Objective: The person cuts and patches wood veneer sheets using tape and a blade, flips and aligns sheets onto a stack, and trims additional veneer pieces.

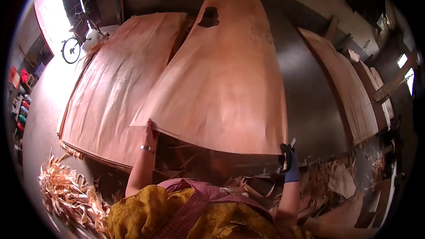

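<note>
A large sheet of wood veneer [221,84] spreads out in front of me, with a dark hole near its far end. My left hand [151,133], bare and wearing a metal-banded watch [147,148], pinches its near left corner. At the near right corner is my right hand [288,161] in a dark blue glove. Its fingers are closed round a small knife-like tool [292,142], whose pale flat end sticks up beside the sheet's edge. Whether that hand also grips the veneer, I cannot tell. The sheet's left part overlaps a veneer stack [110,79].
A dark flat surface [310,93] shows right of the sheet, with another veneer stack [347,84] beyond it. Veneer scraps [71,186] heap at lower left, and more torn strips [330,181] lie at lower right. A bicycle [71,49] stands by the bright doorway.
</note>
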{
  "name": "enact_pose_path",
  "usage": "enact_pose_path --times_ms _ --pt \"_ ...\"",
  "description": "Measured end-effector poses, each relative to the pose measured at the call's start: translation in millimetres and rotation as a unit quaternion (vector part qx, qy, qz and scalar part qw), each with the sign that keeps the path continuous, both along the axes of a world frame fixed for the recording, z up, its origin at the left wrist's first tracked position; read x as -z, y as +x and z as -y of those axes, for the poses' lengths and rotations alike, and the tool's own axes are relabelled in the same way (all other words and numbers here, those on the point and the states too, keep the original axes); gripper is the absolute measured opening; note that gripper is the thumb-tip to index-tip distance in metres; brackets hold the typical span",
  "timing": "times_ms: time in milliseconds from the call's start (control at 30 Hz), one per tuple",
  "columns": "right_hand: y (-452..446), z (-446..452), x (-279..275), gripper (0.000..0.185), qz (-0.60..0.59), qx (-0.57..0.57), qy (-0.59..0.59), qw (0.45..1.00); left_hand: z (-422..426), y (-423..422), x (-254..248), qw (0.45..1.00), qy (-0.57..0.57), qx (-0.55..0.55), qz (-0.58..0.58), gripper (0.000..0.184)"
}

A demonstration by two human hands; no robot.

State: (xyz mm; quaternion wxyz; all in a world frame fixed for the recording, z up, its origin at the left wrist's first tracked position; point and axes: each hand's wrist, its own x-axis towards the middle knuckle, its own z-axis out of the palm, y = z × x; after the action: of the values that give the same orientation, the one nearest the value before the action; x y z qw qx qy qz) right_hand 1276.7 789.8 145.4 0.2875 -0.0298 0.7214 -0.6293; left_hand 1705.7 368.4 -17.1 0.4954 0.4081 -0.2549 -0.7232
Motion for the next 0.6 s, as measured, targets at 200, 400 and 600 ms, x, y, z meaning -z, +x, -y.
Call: enact_pose_path --times_ms 200,400,600 --pt "-181 -122 52 0.053 0.034 -0.067 0.031 0.997 -125 -151 -65 0.997 0.017 -0.015 0.077 0.023" --pt "-320 -226 106 0.050 -0.104 -0.088 0.179 0.974 -242 -260 -15 0.993 0.108 0.022 0.031 0.028" --pt "-395 -275 143 0.055 -0.339 -0.032 0.336 0.878 -348 -338 18 0.968 0.238 0.064 0.046 0.027"
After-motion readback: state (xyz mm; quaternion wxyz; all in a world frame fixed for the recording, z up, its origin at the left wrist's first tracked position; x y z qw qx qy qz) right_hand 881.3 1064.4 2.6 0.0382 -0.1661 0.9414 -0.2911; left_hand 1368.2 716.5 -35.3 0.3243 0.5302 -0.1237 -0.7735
